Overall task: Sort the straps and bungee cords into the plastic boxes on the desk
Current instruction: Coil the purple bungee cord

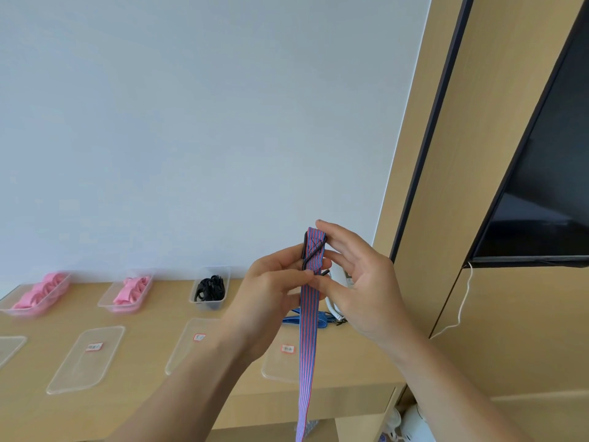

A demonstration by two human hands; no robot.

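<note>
White wall behind, tan table [143,393] below. Red-blue striped strap [308,346] is held in the air over the table's right end. Its long axis is vertical, black hook [314,252] end up, tail hanging past the table's front edge and out of frame. Left grip [280,282] is curled round the strap just under the hook, thumb on it. Right grip [357,282] is half curled, fingers behind the hook end, thumb pinching the strap. Blue cords [296,320] lie on the table behind the hands. Along the wall edge: left pink box [38,293], second pink box [127,293], black-cord box [210,290]. Clear lids [86,358] lie flat nearer the front, bare wood between them. Dark screen [541,186] at right.
</note>
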